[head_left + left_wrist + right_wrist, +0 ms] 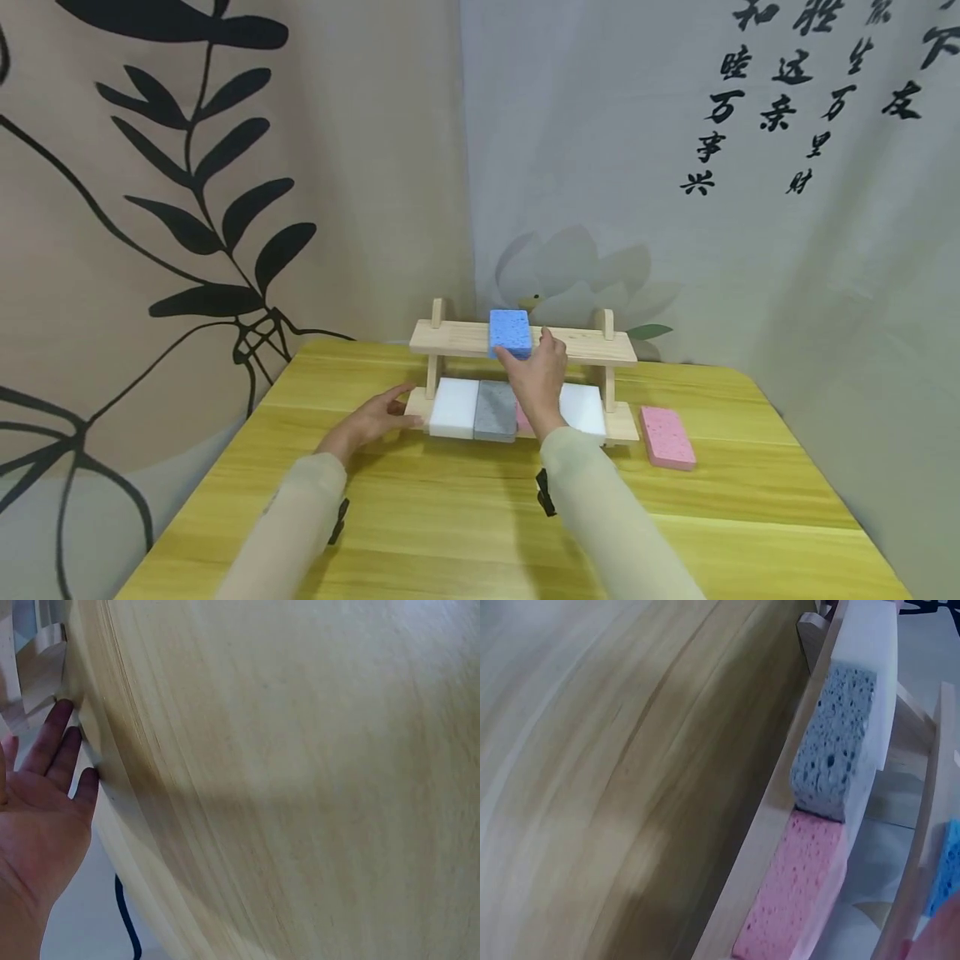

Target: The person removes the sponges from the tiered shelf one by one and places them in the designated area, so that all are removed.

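First, the left hand (377, 418) is set at the left end of the lower shelf (622, 423), its fingers extended and slightly apart. Farther back, the blue sponge (510, 332) is pinched between thumb and fingers of the right hand (539, 379) at the upper shelf (588, 343); full seating cannot be confirmed. Presumably light, soft and non-slip, it is best held gently by its side edges, since hard squeezing would probably dent it.

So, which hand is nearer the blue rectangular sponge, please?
Right: the right hand grips the blue sponge; the left hand is at the lower left end of the pale wooden rack.
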`<act>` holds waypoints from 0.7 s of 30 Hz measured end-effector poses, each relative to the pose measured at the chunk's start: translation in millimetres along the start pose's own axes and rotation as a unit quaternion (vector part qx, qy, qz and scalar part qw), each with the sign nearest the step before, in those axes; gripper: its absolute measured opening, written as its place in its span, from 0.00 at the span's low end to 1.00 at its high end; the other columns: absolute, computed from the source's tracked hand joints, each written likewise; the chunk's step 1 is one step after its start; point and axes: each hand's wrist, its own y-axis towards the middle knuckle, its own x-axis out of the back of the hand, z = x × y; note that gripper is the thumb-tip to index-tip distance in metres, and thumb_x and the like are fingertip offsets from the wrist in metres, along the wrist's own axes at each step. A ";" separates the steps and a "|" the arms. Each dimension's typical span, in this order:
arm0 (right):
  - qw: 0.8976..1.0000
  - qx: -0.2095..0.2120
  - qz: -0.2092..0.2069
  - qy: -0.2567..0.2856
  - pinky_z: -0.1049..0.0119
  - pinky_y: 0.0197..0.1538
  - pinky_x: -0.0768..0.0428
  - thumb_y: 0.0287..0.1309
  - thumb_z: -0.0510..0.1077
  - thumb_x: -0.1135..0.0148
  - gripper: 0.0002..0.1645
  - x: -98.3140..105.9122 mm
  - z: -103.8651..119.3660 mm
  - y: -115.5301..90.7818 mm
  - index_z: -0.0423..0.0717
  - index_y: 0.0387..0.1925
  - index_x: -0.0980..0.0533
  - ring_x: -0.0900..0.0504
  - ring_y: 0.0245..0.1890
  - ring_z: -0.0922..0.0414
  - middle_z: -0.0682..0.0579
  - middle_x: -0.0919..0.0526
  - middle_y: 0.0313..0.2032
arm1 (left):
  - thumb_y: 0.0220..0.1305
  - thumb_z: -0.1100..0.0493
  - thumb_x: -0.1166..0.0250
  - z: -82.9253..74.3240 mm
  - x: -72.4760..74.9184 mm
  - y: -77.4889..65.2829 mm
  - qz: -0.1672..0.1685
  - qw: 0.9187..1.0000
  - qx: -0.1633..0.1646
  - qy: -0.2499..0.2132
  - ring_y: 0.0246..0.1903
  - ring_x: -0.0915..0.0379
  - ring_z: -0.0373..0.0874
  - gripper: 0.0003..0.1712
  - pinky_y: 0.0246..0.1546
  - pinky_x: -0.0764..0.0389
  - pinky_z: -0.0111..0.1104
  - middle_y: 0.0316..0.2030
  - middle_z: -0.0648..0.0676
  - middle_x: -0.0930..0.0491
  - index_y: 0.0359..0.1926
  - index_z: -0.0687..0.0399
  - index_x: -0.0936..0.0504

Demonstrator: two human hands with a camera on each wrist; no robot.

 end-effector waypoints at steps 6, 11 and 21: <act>1.000 0.000 -0.008 -0.009 0.50 0.61 0.32 0.46 0.64 0.24 0.61 -10.3 1.5 2.0 0.37 0.72 0.41 0.34 0.59 0.44 0.38 0.32 0.59 | 0.61 0.42 0.29 0.4 -0.9 0.7 -0.002 1.000 0.001 -0.001 0.62 0.33 0.63 0.50 0.57 0.28 0.57 0.64 0.68 0.31 0.77 0.47 0.45; 1.000 -0.006 -0.012 -0.016 0.51 0.60 0.32 0.44 0.63 0.22 0.61 -14.2 1.7 4.5 0.36 0.71 0.39 0.33 0.57 0.44 0.39 0.30 0.56 | 0.60 0.42 0.29 1.1 -1.2 1.0 -0.006 1.000 0.004 -0.003 0.62 0.33 0.62 0.50 0.57 0.28 0.56 0.64 0.68 0.31 0.77 0.46 0.44; 0.999 -0.001 0.010 -0.033 0.51 0.57 0.31 0.49 0.62 0.25 0.51 -8.8 2.0 10.1 0.36 0.66 0.32 0.32 0.55 0.44 0.40 0.28 0.54 | 0.61 0.44 0.29 0.8 -3.3 1.3 -0.008 1.000 0.007 -0.006 0.59 0.30 0.60 0.50 0.56 0.27 0.55 0.62 0.67 0.29 0.77 0.48 0.44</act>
